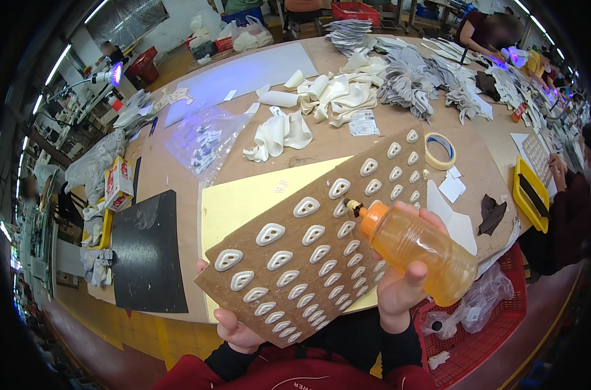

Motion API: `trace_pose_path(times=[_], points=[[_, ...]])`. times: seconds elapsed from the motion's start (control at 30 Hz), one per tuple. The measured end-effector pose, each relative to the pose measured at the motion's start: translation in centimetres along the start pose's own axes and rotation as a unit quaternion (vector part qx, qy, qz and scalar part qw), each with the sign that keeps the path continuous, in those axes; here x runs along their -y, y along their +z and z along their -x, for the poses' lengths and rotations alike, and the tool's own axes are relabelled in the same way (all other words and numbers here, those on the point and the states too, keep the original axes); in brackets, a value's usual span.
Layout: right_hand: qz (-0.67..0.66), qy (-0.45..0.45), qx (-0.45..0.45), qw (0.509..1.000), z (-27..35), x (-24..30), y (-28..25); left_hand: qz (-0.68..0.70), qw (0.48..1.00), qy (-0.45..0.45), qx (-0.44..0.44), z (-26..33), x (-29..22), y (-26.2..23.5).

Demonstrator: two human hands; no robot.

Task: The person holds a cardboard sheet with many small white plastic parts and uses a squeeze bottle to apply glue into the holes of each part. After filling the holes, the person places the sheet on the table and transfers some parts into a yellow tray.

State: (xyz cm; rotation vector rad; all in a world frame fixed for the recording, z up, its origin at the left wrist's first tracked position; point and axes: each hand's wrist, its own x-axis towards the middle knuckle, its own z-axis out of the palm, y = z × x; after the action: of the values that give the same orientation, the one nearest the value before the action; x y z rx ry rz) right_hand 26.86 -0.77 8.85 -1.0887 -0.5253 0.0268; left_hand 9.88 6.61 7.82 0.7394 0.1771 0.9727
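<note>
Brown board [296, 249], flat and roughly rectangular, is held up over the near edge of the surface [334, 143], covering part of a yellow sheet [237, 201]. Its face is a mottled brown and carries many white pieces set out in rows. The long axis runs from lower left, near the person, to upper right, where the far end points toward a roll of tape [431, 160]. The left hand [239, 330] grips the board by its lower-left end, thumb on the front face.

Over the board's right part is a clear plastic bottle [432, 257] of amber liquid, with an orange cap [373, 222]. It lies tilted, its long axis slanting from upper left to lower right: nozzle toward the board, base toward the person's right. The right hand [402, 289] is wrapped around it.

Each white piece [270, 234] is a rounded, slightly triangular oval with small dark openings; those along the upper-left edge look larger. Smallest is the bottle's dark-stained nozzle tip [354, 207], close to one piece; whether they touch cannot be told.
</note>
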Motion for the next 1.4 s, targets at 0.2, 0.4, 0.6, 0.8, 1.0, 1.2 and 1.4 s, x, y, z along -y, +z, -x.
trace_pose_path(times=[0.2, 0.4, 0.6, 0.8, 1.0, 1.2, 1.4], points=[[-0.001, 0.003, 0.003, 1.0, -0.3, 0.1, 0.1, 0.021, 1.0, -0.008, -0.009, 0.2, 0.0, -0.6], [0.009, -0.009, 0.001, 1.0, -0.4, -0.3, -0.2, 0.014, 1.0, -0.009, -0.005, 0.1, 0.0, -0.8], [0.02, -0.016, -0.007, 1.0, -0.4, -0.2, -0.2, 0.01, 1.0, -0.008, 0.0, 0.1, 0.0, -0.8], [0.027, -0.003, -0.006, 1.0, -0.1, -0.2, -0.7, 0.008, 1.0, -0.008, 0.002, 0.3, 0.0, -1.0], [-0.004, 0.043, 0.003, 0.999, 0.5, 0.4, -0.1, 0.001, 1.0, -0.005, 0.008, 0.3, 0.1, -1.1], [-0.295, 0.223, 0.016, 0.929, 0.1, 1.0, -0.3, -0.01, 1.0, 0.003, 0.019, 0.3, 0.1, -1.5], [-0.447, 0.211, -0.112, 0.862, -1.8, 1.1, -1.2, -0.034, 0.999, 0.015, 0.034, 1.0, 0.3, -2.7]])
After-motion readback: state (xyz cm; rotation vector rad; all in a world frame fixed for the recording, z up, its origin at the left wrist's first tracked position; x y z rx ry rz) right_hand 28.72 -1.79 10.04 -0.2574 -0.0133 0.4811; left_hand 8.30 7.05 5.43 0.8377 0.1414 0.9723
